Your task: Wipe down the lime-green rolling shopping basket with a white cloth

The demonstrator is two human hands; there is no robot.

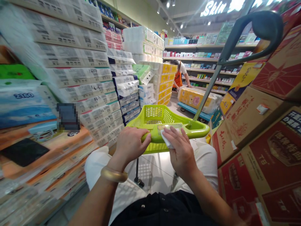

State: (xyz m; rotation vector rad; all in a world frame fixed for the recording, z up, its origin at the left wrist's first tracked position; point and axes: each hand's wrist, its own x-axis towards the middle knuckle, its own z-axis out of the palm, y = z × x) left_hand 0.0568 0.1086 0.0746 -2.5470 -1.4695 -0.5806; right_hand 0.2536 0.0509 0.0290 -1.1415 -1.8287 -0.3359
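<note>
Shop sign (222, 8): glows white at the upper right, "Skin" legible.
Blue pack (25, 102): at the left edge, printed "2160".
Red carton (277, 141): at the right, bearing "郎牌特曲" and "TB".
White packs (77, 56): stacked at the upper left in clear film, with small handwritten figures, mostly too blurred to read.
Left hand (133, 142): grasps the basket's near bar, palm down, fingers curled over it, a smooth gold-coloured bangle on the wrist.
Right hand (182, 149): lies over a white cloth (167, 140), fingers nearly straight and angled to the upper left; I cannot tell whether it grips the cloth.
Green basket (154, 117): centre of the frame, lime plastic with pierced lattice walls and a rounded near bar; the cloth rests against that bar.
Pole (207, 89): grey, straight, rising to the upper right, topped by a looped handle.
Co-worker (178, 80): beyond the basket, in orange, bending over a plastic-wrapped yellow pack (195, 98) on a blue trolley (191, 109).
</note>
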